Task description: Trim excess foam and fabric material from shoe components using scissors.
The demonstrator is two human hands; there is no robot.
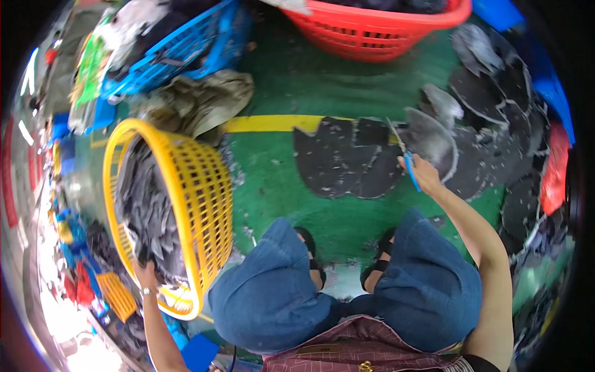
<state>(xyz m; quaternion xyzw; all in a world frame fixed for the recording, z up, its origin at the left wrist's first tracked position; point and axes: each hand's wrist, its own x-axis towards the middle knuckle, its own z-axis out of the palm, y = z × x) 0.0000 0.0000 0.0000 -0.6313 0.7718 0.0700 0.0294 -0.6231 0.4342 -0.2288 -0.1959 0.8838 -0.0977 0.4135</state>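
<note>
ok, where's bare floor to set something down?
Green floor between the yellow basket and the dark sheet, and the strip between the red basket and the yellow floor line. Crowded: the right, with overlapping grey pieces, and upper left, with the blue basket and khaki cloth.

a red basket (372, 34) stands on the green floor (273, 84), right of a blue basket (218, 44); crumpled olive material (217, 93) lies near a yellow floor line (273, 123).
</note>
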